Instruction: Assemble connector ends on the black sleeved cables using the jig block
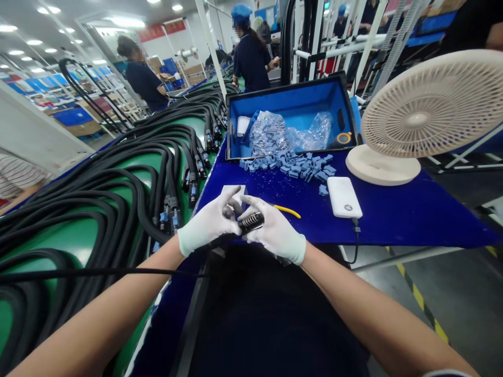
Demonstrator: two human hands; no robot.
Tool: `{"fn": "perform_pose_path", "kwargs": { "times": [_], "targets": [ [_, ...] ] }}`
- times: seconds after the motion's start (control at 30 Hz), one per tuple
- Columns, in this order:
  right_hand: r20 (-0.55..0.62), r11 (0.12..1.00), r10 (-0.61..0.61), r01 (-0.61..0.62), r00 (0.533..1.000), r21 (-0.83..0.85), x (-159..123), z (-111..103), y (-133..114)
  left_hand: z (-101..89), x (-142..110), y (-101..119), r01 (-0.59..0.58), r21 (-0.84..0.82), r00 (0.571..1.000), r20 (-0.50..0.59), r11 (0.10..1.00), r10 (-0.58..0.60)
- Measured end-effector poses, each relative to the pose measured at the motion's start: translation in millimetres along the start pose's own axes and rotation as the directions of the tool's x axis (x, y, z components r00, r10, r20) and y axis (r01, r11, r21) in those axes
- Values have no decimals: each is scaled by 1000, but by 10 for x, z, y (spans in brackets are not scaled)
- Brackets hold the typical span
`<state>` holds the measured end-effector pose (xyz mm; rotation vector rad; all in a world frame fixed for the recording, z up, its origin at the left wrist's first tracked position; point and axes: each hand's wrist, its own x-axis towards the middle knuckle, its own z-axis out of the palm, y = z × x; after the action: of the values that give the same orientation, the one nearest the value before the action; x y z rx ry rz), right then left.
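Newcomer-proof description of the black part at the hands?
Find the blue table, then the white-gloved left hand and right hand meeting over its near edge. Between their fingers is the small black part. Pale, rib-like rings across it set it apart from the scattered blue clips and the yellow handle beyond.

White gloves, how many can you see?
2: one on the left hand, one on the right hand, which holds a black part. Some may be hidden on the workers in the background.

right hand (273, 229) — round black part (251, 222) | left hand (214, 221) — at its end | blue pieces (291, 165) by bin (293, 100)
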<state>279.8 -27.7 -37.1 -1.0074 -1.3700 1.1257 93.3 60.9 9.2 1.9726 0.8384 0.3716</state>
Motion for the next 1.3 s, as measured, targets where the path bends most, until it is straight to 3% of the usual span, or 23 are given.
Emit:
{"fn": "perform_pose_path", "kwargs": {
  "times": [0.07, 0.1, 0.17, 0.23, 0.27, 0.33, 0.37, 0.43, 0.47, 0.5, 0.53, 0.57, 0.6, 0.63, 0.7, 0.77, 0.87, 1.0, 1.1, 1.2, 1.3],
  "targets": [
    [-6, 1000, 26, -26, 1000, -4, 7, -24, 14, 46, 20, -4, 51, -3, 998, -38, 999, -51],
    [-12, 999, 48, -48, 999, 13, 7, -32, 21, 85, -1, 1, 64, 50, 992, -110, 997, -58],
    [-50, 995, 77, -73, 996, 67, -9, -26, 29, 193, -108, 11, 87, 199, 946, -323, 976, -19],
    [-135, 990, 70, -51, 988, 135, -60, 28, 31, 319, -263, -2, 130, 255, 886, -464, 958, 3],
    [-185, 988, 56, -29, 981, 149, -99, 70, 32, 373, -336, -21, 158, 176, 883, -465, 972, -60],
    [-195, 996, 16, 1, 981, 88, -185, 147, 36, 430, -435, -83, 168, -213, 883, -402, 962, -243],
    [-131, 1000, -7, 7, 991, 1, -222, 157, 37, 423, -454, -118, 122, -447, 871, -379, 886, -312],
    [87, 956, -11, 36, 996, -292, -261, 56, 26, 338, -442, -180, -86, -772, 834, -402, 630, -379],
    [148, 878, 31, 44, 989, -477, -255, -68, 11, 267, -419, -200, -195, -828, 811, -437, 525, -388],
    [132, 749, 95, 16, 987, -662, -230, -236, -11, 187, -391, -209, -268, -840, 799, -467, 472, -379],
    [45, 572, 151, -51, 987, -818, -188, -438, -37, 105, -358, -206, -301, -831, 799, -488, 468, -353],
    [-150, 352, 187, -209, 971, -912, -131, -656, -64, 26, -322, -192, -318, -804, 802, -511, 503, -310],
    [-314, 149, 221, -350, 923, -925, -63, -870, -86, -45, -279, -168, -333, -759, 800, -542, 559, -258],
    [-414, 1, 256, -428, 874, -904, 10, -1061, -99, -108, -228, -139, -347, -702, 795, -572, 621, -202],
    [-488, -133, 300, -470, 820, -873, 155, -1326, -82, -216, -91, -82, -388, -580, 777, -624, 716, -84],
    [-488, -152, 321, -465, 812, -872, 265, -1427, -13, -318, 93, -51, -429, -491, 767, -642, 759, 18],
    [-474, -121, 291, -460, 831, -880, 337, -1415, 123, -473, 397, -79, -456, -382, 756, -644, 804, 123],
    [-356, -67, 283, -352, 891, -934, 340, -1447, 212, -587, 687, -215, -435, -330, 764, -628, 838, 148],
    [-313, -27, 326, -322, 892, -946, 362, -1565, 196, -574, 780, -346, -414, -352, 792, -595, 839, 141],
    [-289, 60, 327, -326, 900, -944, 423, -1648, 159, -522, 818, -445, -378, -337, 787, -608, 862, 107],
    [-188, 234, 294, -261, 937, -936, 536, -1533, 117, -464, 833, -467, -310, -246, 726, -685, 919, 61]
  ]
}}
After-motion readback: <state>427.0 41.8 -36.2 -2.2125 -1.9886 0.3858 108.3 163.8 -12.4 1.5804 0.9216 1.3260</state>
